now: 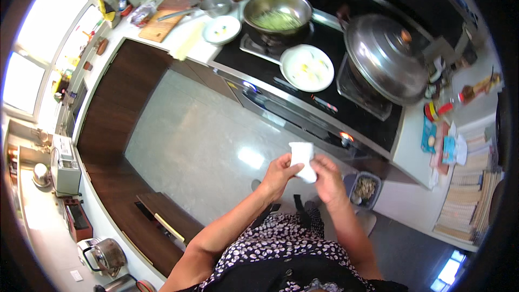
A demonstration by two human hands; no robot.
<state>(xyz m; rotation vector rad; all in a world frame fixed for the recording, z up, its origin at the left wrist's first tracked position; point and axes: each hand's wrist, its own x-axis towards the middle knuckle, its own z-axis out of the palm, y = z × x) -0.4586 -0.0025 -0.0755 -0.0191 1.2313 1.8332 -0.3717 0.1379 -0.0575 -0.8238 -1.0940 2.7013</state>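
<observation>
I hold a folded white paper towel [303, 160] in front of my body with both hands. My left hand [279, 173] grips its left side and my right hand [327, 178] closes on its lower right corner. Both hands hover over the grey floor just in front of the black stove [324, 84]. On the stove sit a steel pan with chopped green vegetables [277, 13], a white plate [306, 67] with pale bits on it, and a large wok under a steel lid [385, 57].
A smaller white plate [221, 30], a wooden cutting board [175, 13] and bowls lie on the white counter left of the stove. A bin with scraps [365, 188] stands on the floor by my right hand. Dark cabinets [116, 108] line the left wall.
</observation>
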